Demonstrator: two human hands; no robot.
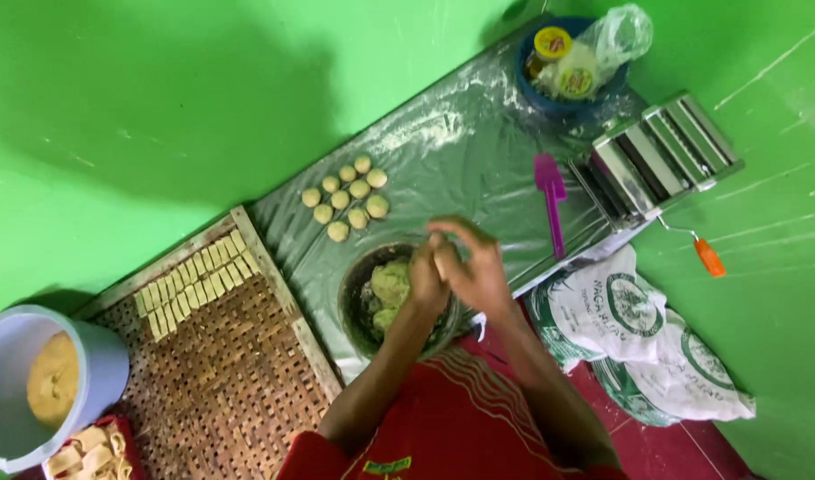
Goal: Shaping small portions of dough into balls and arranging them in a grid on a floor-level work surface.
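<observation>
Here the left hand (425, 283) and right hand (474, 267) meet above a dark bowl (354, 307) at the near edge of the surface (461, 151), pressed together with fingers curled; whatever they pinch between them cannot be made out. Greenish dough (390, 283) lies in the bowl, partly covered by the left hand. Beyond the bowl, a cluster of small dough balls (347, 197) sits on the plastic sheet, with open floured room to their right up to a purple spatula (550, 191). A metal pasta roller (652, 156) overhangs the right edge, and a blue basin (563, 89) with jars stands at the far corner. To the left a woven tray (238, 373) holds cut dough strips (189, 284); a white bucket (96, 373) is cut off by the frame. Printed sacks (638, 338) lie on the red floor; green walls surround everything.
</observation>
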